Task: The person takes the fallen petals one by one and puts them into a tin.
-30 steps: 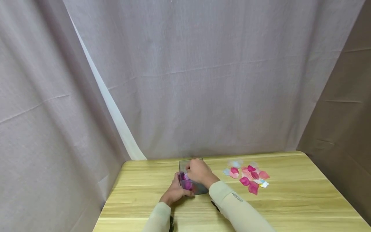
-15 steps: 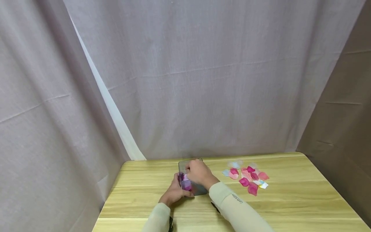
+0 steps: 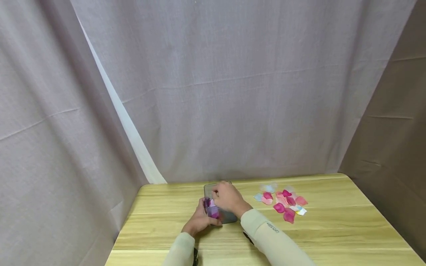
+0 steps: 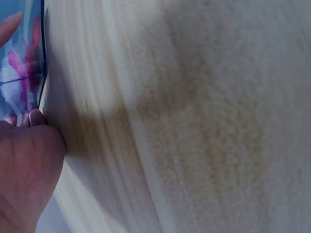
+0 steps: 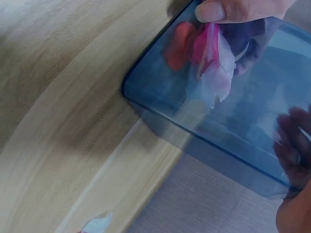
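Note:
A see-through blue-grey plastic box point(image 3: 209, 191) sits near the table's far edge. My left hand point(image 3: 199, 220) grips its near left side, the thumb along the near side. In the right wrist view that thumb lies over the rim of the box point(image 5: 218, 160), beside pink and white petals point(image 5: 216, 73) and a red one. Over the box's interior is my right hand point(image 3: 229, 197), fingers curled, just above more petals point(image 3: 213, 212). Whether those fingers pinch anything is hidden. The left wrist view shows left fingertips against the box's edge point(image 4: 44, 29) and petals through its wall.
Several loose artificial petals point(image 3: 288, 215), in pink, magenta, white and pale blue, lie spread on the wooden table point(image 3: 336, 229) to the right of the box. Grey curtains point(image 3: 253, 111) stand right behind the table and along both sides.
Both hands stay almost in place at the box. The magenta petals inside have shifted slightly. The whole head view has drifted a little.

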Motion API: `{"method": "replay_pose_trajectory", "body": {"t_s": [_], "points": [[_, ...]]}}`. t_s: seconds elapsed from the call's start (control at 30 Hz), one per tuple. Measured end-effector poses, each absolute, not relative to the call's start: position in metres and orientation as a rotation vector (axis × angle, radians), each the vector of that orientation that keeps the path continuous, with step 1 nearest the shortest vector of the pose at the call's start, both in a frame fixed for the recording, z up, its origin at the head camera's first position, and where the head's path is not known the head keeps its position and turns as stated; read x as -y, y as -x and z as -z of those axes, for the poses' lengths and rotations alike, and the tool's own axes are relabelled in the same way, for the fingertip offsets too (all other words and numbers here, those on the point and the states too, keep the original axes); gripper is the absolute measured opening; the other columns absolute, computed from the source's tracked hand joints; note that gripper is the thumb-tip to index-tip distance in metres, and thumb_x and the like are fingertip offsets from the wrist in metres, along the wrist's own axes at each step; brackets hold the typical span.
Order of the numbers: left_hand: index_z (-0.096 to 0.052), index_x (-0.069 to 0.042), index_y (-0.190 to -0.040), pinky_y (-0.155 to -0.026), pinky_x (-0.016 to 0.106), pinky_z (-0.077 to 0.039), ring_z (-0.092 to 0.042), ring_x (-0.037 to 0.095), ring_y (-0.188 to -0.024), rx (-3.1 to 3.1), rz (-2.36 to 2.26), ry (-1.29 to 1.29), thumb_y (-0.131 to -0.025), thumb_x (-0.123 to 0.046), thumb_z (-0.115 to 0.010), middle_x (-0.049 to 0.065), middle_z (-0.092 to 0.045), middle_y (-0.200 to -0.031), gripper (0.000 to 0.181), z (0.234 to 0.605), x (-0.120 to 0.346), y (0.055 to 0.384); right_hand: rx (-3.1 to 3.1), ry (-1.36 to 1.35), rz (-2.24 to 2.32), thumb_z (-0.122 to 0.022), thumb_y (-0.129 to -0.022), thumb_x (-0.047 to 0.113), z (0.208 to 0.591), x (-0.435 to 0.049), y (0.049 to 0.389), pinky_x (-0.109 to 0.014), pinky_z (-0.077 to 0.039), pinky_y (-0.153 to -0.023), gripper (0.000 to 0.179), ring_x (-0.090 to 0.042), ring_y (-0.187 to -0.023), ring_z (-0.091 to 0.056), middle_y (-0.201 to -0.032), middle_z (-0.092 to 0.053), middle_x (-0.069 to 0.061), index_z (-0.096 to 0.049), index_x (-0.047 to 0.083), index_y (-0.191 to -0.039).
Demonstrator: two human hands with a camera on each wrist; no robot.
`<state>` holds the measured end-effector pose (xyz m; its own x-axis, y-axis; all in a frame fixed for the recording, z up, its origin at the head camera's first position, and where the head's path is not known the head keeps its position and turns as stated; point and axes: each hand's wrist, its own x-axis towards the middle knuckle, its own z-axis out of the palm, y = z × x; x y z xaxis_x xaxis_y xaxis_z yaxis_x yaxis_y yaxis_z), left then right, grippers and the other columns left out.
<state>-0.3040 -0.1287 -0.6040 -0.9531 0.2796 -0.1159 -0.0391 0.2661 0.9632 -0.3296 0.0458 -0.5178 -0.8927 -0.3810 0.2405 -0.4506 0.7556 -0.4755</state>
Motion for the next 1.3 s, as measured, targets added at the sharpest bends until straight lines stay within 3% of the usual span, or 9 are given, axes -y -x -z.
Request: {"method": "replay_pose_trajectory", "body": {"t_s": [0.07,0.17,0.33,0.57,0.7,0.87,1.0,1.17,1.3], "points": [[-0.024,-0.006,-0.159,-0.126,0.066,-0.032,-0.059,0.034,-0.133,-2.282,-1.739,-0.225,-0.068,-0.007,-0.094,0.022,-0.055,-0.149,0.115,0.603,0.128,0.304,2.773,-0.684,-0.843,-0.061,-0.104,0.025,0.517,-0.048,0.328,-0.053,-0.055,-0.110,0.028,-0.033,-0.122,-0.067,-0.123,-0.077,-0.010,-0.081,0.009,-0.116],[-0.025,-0.005,-0.159,-0.126,0.067,-0.032,-0.058,0.036,-0.134,-2.288,-1.740,-0.228,-0.067,-0.008,-0.094,0.022,-0.054,-0.149,0.115,0.603,0.126,0.304,2.677,-0.728,-0.858,-0.061,-0.105,0.028,0.516,-0.052,0.321,-0.051,-0.054,-0.112,0.030,-0.030,-0.127,-0.064,-0.128,-0.075,-0.009,-0.079,0.009,-0.121],[-0.027,-0.006,-0.157,-0.124,0.064,-0.037,-0.057,0.034,-0.134,-2.314,-1.723,-0.213,-0.067,-0.010,-0.095,0.022,-0.052,-0.151,0.113,0.606,0.126,0.301,2.466,-0.818,-0.830,-0.066,-0.103,0.025,0.520,-0.061,0.282,-0.043,-0.058,-0.105,0.023,-0.020,-0.120,-0.063,-0.122,-0.075,-0.002,-0.080,0.014,-0.118],[-0.030,-0.005,-0.156,-0.129,0.068,-0.024,-0.044,0.042,-0.147,-2.336,-1.753,-0.210,-0.066,-0.007,-0.093,0.025,-0.046,-0.157,0.110,0.603,0.128,0.300,2.230,-0.954,-0.861,-0.073,-0.096,0.011,0.529,-0.073,0.223,-0.029,-0.059,-0.095,0.013,-0.010,-0.110,-0.064,-0.111,-0.076,0.004,-0.082,0.015,-0.106],[-0.031,-0.003,-0.154,-0.129,0.068,-0.024,-0.045,0.044,-0.147,-2.350,-1.750,-0.227,-0.066,-0.003,-0.090,0.026,-0.048,-0.155,0.106,0.603,0.127,0.300,2.184,-0.989,-0.861,-0.076,-0.092,0.007,0.531,-0.081,0.208,-0.023,-0.057,-0.093,0.018,-0.007,-0.106,-0.064,-0.108,-0.075,0.008,-0.081,0.018,-0.105],[-0.029,-0.001,-0.154,-0.128,0.065,-0.031,-0.053,0.044,-0.141,-2.312,-1.767,-0.238,-0.067,0.002,-0.090,0.027,-0.052,-0.151,0.106,0.601,0.127,0.302,2.172,-0.982,-0.768,-0.080,-0.087,0.005,0.538,-0.095,0.204,-0.022,-0.058,-0.090,0.020,-0.006,-0.099,-0.065,-0.104,-0.074,0.010,-0.079,0.019,-0.102],[-0.027,-0.001,-0.153,-0.125,0.055,-0.039,-0.061,0.035,-0.135,-2.273,-1.783,-0.267,-0.068,0.005,-0.092,0.024,-0.055,-0.147,0.107,0.602,0.126,0.303,2.300,-0.837,-0.632,-0.082,-0.088,0.009,0.552,-0.120,0.210,-0.027,-0.061,-0.087,0.016,-0.009,-0.097,-0.066,-0.102,-0.074,0.006,-0.078,0.016,-0.101],[-0.026,-0.003,-0.153,-0.115,0.041,-0.052,-0.074,0.032,-0.118,-2.196,-1.824,-0.275,-0.069,0.009,-0.090,0.023,-0.069,-0.132,0.107,0.604,0.127,0.304,2.509,-0.612,-0.471,-0.081,-0.090,0.010,0.576,-0.166,0.232,-0.033,-0.063,-0.086,0.015,-0.016,-0.098,-0.068,-0.102,-0.073,0.001,-0.078,0.009,-0.104],[-0.027,-0.004,-0.152,-0.119,0.044,-0.048,-0.071,0.033,-0.123,-2.202,-1.832,-0.274,-0.067,0.009,-0.091,0.022,-0.068,-0.135,0.106,0.605,0.126,0.305,2.679,-0.430,-0.429,-0.078,-0.091,0.006,0.588,-0.202,0.250,-0.039,-0.064,-0.084,0.020,-0.024,-0.100,-0.067,-0.106,-0.070,-0.007,-0.076,0.000,-0.110]]}}
